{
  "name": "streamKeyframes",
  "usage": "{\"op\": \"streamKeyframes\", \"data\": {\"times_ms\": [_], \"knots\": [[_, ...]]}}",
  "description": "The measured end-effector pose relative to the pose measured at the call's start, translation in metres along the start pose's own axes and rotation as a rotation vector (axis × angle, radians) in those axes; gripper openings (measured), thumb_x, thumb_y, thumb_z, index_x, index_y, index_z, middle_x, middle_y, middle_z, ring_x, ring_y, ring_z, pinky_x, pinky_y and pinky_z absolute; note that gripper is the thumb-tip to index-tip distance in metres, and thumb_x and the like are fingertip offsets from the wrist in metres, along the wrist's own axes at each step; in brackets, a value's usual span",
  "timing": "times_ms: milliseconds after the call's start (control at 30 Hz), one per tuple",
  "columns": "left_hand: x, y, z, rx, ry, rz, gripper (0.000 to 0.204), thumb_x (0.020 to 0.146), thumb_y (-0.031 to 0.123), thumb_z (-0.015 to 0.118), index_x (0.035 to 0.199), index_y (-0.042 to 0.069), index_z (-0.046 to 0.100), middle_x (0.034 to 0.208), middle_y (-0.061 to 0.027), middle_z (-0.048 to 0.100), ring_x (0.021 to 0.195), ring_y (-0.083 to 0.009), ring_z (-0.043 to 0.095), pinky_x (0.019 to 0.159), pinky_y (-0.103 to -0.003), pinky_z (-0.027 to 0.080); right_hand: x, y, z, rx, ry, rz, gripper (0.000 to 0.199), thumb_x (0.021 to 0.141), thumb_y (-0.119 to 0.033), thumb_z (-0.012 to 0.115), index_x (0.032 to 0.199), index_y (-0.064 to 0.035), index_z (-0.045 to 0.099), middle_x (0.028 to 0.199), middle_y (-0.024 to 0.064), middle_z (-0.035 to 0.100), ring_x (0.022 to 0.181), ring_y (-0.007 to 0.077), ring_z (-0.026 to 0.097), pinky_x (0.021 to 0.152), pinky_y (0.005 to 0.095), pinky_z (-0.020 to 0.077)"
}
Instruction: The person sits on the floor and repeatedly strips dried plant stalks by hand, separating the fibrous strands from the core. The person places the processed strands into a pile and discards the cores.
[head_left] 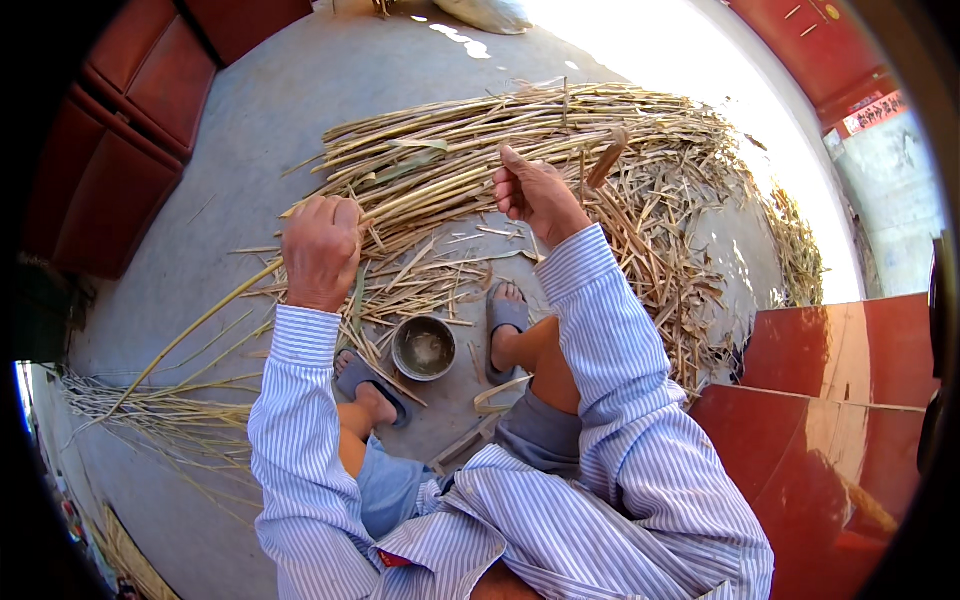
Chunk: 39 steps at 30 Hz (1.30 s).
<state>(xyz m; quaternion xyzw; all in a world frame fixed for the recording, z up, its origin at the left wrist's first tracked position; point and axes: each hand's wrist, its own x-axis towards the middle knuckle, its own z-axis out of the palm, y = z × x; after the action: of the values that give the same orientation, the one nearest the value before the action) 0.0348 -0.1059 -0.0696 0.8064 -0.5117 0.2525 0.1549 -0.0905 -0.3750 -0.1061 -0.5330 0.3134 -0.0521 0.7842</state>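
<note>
Mid reed-stripping: left hand fisted on long stalk, right hand pinching thin strip; next likely needs steady pull.

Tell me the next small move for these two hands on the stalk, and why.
Probably draw the right hand further along the stalk. The left hand is closed on it, its long end trailing down-left across the floor, while the right hand is raised over the pile holding a brown-handled tool.
</note>
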Motion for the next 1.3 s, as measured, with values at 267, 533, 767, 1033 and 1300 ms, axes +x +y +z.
{"op": "streamKeyframes", "data": {"times_ms": [267, 533, 767, 1033, 1300], "knots": [[0.007, 0.017, 0.003, -0.234, -0.080, -0.068, 0.023, 0.081, 0.022, 0.071, 0.078, 0.006, 0.054, 0.072, -0.0105, 0.055, 0.069, -0.0295, 0.056, 0.060, -0.041, 0.044, 0.010, 0.009, 0.013, 0.084, 0.064, -0.040, 0.029, 0.097, -0.031, 0.054, 0.088, -0.0046, 0.062, 0.069, 0.0019, 0.063, 0.057, 0.0114, 0.061, 0.048, 0.0223, 0.0475], [0.010, 0.021, 0.004, -0.250, -0.061, -0.129, 0.022, 0.082, 0.021, 0.070, 0.077, 0.007, 0.054, 0.071, -0.0113, 0.056, 0.067, -0.0303, 0.057, 0.056, -0.041, 0.044, 0.017, 0.005, 0.016, 0.210, 0.004, -0.117, 0.022, 0.096, -0.026, 0.057, 0.084, -0.0076, 0.057, 0.067, 0.0005, 0.058, 0.055, 0.0112, 0.056, 0.049, 0.0224, 0.0475], [0.025, 0.039, -0.008, -0.386, -0.049, -0.335, 0.025, 0.081, 0.020, 0.072, 0.075, 0.005, 0.055, 0.066, -0.0112, 0.060, 0.058, -0.0283, 0.058, 0.053, -0.037, 0.043, 0.015, 0.008, 0.038, 0.598, 0.026, -0.327, 0.018, 0.097, -0.021, 0.054, 0.086, -0.0079, 0.057, 0.073, 0.0005, 0.060, 0.062, 0.0108, 0.059, 0.053, 0.0222, 0.0483], [0.029, 0.052, -0.013, -0.524, -0.113, -0.458, 0.025, 0.083, 0.022, 0.072, 0.076, 0.004, 0.056, 0.065, -0.0107, 0.060, 0.056, -0.0260, 0.057, 0.053, -0.035, 0.044, 0.005, 0.001, 0.055, 0.815, 0.044, -0.438, 0.020, 0.098, -0.022, 0.052, 0.086, -0.0070, 0.057, 0.071, 0.0017, 0.060, 0.060, 0.0129, 0.059, 0.054, 0.0237, 0.0504], [0.023, 0.052, -0.008, -0.266, -0.042, -0.195, 0.024, 0.086, 0.024, 0.067, 0.076, 0.007, 0.054, 0.066, -0.0126, 0.058, 0.057, -0.0314, 0.058, 0.050, -0.041, 0.042, 0.004, -0.013, 0.030, 0.087, 0.227, -0.481, 0.025, 0.090, -0.028, 0.063, 0.079, -0.0061, 0.058, 0.057, 0.0014, 0.052, 0.049, 0.0103, 0.052, 0.046, 0.0254, 0.0411]]}}
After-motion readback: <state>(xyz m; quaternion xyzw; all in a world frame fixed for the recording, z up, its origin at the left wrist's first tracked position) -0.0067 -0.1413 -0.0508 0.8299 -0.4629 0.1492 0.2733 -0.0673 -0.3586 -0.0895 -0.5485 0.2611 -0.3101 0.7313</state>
